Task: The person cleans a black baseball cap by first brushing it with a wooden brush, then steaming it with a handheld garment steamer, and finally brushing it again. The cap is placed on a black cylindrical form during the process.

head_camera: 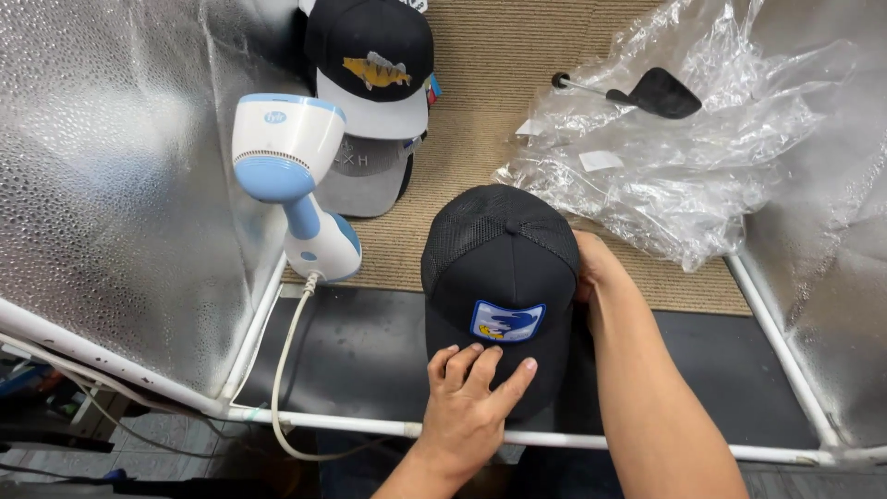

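Note:
A black mesh-backed cap [499, 249] with a blue and white patch on its front lies in the middle, half on a tan mat and half on a black mat. My left hand [471, 397] rests flat on the cap's brim, fingers spread just below the patch. My right hand [596, 268] grips the cap's right side, its fingers hidden behind the crown.
A white and blue handheld steamer [291, 176] stands at the left, its cord running down over the white pipe frame [323, 420]. Stacked caps [370, 92] lie at the back. Crumpled clear plastic [684, 157] with a black tool [647, 92] lies to the right. Silver reflective walls [111, 185] enclose both sides.

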